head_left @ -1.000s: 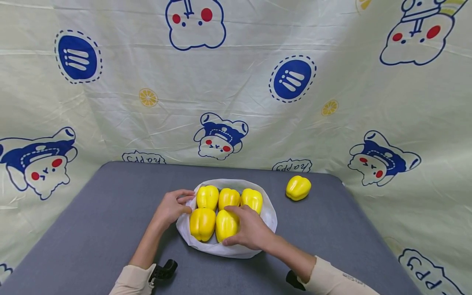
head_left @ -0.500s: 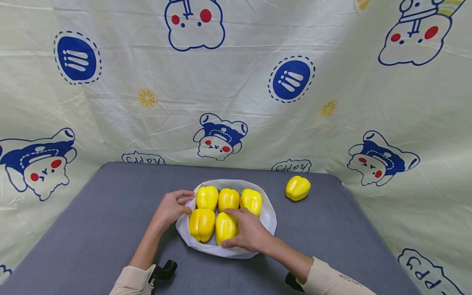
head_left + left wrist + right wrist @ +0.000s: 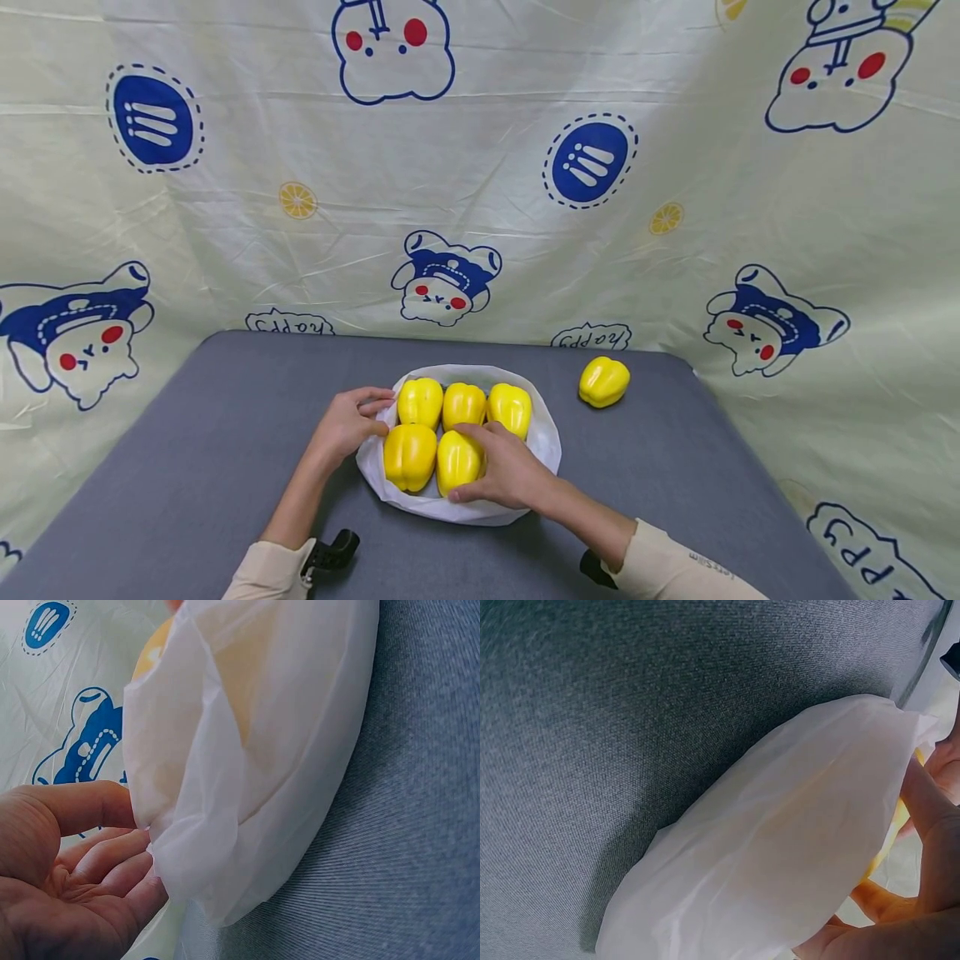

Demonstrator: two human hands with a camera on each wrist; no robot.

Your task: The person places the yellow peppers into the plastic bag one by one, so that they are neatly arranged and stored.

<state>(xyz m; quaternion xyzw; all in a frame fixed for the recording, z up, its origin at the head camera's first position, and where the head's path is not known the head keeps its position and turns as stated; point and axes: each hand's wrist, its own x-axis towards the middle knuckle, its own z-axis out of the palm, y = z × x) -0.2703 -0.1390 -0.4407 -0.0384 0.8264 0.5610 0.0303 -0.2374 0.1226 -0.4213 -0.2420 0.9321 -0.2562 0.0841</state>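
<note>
A white plastic bag (image 3: 546,454), its mouth open and rim folded down, sits on the table with several yellow bell peppers in two rows inside. My right hand (image 3: 510,471) holds the front right bell pepper (image 3: 456,462), thumb at its near side and fingers over its far side. At the bag's left rim is my left hand (image 3: 347,423), thumb and fingertips holding the edge. In the left wrist view the thin bag wall (image 3: 199,847) lies right at the left fingertips. From the right wrist, the bag wall mostly hides the held pepper.
Another yellow bell pepper (image 3: 603,382) lies alone at the back right of the grey cloth-covered table (image 3: 225,433). Behind the table hangs a pale printed curtain (image 3: 480,183). Dark wrist straps (image 3: 333,550) show at both cuffs.
Both hands keep the same places at the bag and pepper. The whole head view has shifted very slightly left.
</note>
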